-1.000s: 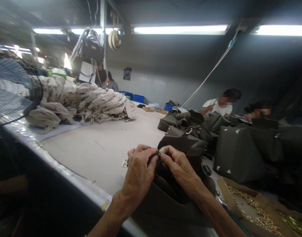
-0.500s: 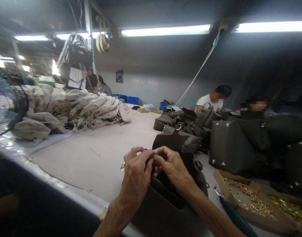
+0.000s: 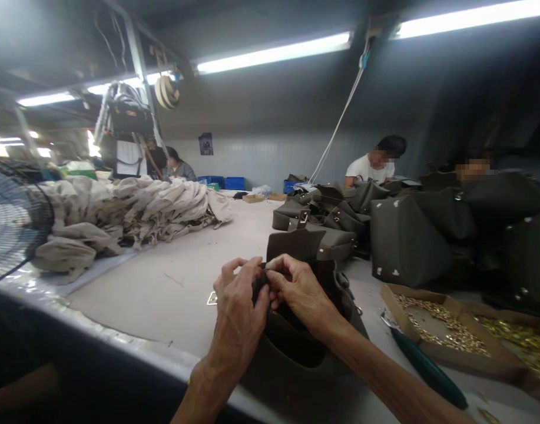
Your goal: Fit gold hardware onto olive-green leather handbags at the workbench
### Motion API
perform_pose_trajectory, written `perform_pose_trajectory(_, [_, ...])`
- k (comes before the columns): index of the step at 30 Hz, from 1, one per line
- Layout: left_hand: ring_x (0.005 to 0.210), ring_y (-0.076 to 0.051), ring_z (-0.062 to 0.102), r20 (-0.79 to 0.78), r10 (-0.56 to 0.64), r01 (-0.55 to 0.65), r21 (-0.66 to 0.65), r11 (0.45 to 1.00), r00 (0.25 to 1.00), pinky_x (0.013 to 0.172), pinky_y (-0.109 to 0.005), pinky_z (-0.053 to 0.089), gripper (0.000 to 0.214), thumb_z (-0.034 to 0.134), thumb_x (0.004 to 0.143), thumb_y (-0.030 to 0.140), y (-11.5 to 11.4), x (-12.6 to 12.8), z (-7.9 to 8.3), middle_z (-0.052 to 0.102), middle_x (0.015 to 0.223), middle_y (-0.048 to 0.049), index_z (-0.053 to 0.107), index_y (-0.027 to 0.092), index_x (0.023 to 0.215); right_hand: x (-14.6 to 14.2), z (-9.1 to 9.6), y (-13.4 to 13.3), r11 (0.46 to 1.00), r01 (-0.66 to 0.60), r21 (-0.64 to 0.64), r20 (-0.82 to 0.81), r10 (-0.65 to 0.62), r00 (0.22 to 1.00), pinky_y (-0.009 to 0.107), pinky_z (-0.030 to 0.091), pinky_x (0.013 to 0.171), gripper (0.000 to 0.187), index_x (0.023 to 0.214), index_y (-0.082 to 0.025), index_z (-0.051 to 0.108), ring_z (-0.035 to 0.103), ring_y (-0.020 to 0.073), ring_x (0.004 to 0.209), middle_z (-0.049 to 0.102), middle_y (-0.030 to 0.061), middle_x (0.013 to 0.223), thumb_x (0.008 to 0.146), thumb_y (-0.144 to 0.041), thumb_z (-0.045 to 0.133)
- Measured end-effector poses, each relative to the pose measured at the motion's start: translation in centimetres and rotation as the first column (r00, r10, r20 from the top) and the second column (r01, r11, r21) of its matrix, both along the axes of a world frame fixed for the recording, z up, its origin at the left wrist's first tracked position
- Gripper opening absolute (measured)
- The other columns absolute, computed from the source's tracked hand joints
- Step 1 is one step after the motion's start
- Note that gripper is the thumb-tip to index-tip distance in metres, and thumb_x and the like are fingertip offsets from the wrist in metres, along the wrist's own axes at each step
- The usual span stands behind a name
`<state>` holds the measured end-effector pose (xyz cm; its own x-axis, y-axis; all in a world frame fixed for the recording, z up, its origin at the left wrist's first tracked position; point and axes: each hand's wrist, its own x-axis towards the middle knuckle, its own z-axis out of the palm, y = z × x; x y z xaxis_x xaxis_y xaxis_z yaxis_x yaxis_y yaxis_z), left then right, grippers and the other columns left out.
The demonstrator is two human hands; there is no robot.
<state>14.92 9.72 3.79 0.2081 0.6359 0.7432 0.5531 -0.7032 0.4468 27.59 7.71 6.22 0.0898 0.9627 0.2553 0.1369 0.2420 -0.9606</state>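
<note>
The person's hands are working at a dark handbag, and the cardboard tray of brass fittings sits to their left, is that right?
Not quite: the head view shows the cardboard tray of brass fittings to the right of the left hand and right hand, not their left. They are working at the dark handbag, as you said.

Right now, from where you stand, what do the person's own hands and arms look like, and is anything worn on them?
Both hands are bare: the left hand and the right hand wear no gloves, and no ring shows. No sleeve shows on the left forearm or the right forearm. The skin is creased over the knuckles, and veins stand out on the backs of the hands.
</note>
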Motion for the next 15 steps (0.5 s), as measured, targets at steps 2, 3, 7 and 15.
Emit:
perform_pose_trajectory(2, [0.121, -0.032, 0.041, -0.061, 0.088, -0.085, 0.049, 0.995, 0.994, 0.097, -0.054, 0.042, 0.043, 0.055, 0.081, 0.013, -1.1, -0.7, -0.3, 0.055, 0.12, -0.013, 0.048, 0.015, 0.123, 0.0, -0.1, -0.1, 0.999, 0.035, 0.013, 0.005, -0.035, 0.999, 0.02, 0.048, 0.047, 0.011, 0.084, -0.015, 0.051, 0.055, 0.0083, 0.05, 0.054, -0.0038, 0.061, 0.085, -0.026, 0.052])
perform_pose_trajectory(3, [0.121, -0.033, 0.041, -0.086, 0.123, -0.117, 0.075, 0.99, 0.989, 0.096, -0.055, 0.043, 0.043, 0.055, 0.081, 0.014, -1.7, -1.2, -0.6, 0.054, 0.122, -0.0147, 0.047, 0.013, 0.124, 0.0, -0.2, -0.1, 0.999, 0.049, 0.02, -0.006, -0.049, 0.999, 0.02, 0.049, 0.048, 0.011, 0.085, -0.015, 0.05, 0.056, 0.0089, 0.051, 0.054, -0.0035, 0.063, 0.085, -0.027, 0.051])
perform_pose_trajectory(7, [0.11, -0.031, 0.05, -0.056, 0.149, -0.145, 0.071, 0.987, 0.987, 0.091, -0.05, 0.049, 0.038, 0.051, 0.081, 0.018, -4.5, -3.3, -1.7, 0.052, 0.116, -0.0154, 0.049, 0.013, 0.118, 0.3, -0.5, -0.6, 0.998, 0.052, 0.047, -0.03, -0.051, 0.998, 0.024, 0.053, 0.055, 0.012, 0.085, -0.017, 0.048, 0.062, 0.0109, 0.056, 0.057, -0.0023, 0.072, 0.085, -0.028, 0.053])
perform_pose_trajectory(15, [0.081, -0.024, 0.06, 0.133, 0.243, -0.216, -0.191, 0.958, 0.961, 0.075, -0.045, 0.052, 0.018, 0.049, 0.082, 0.033, -6.0, -4.3, -1.8, 0.058, 0.09, -0.009, 0.052, 0.017, 0.092, -0.1, -1.2, -2.6, 0.978, -0.183, 0.101, 0.315, 0.143, 0.938, 0.023, 0.047, 0.06, 0.006, 0.084, -0.018, 0.052, 0.057, 0.0107, 0.061, 0.057, -0.0018, 0.069, 0.089, -0.02, 0.049])
